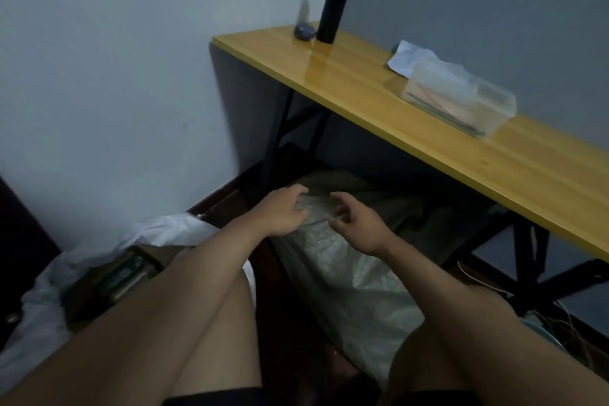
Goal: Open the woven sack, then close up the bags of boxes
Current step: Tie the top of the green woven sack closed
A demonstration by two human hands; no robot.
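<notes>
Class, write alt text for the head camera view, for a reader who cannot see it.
Seen from above, a person's left hand and right hand reach to the top edge of a pale woven sack lying on the floor, partly under a yellow wooden table. The table holds a tall black bottle and a clear plastic box; a white bag of boxes sits at left.
</notes>
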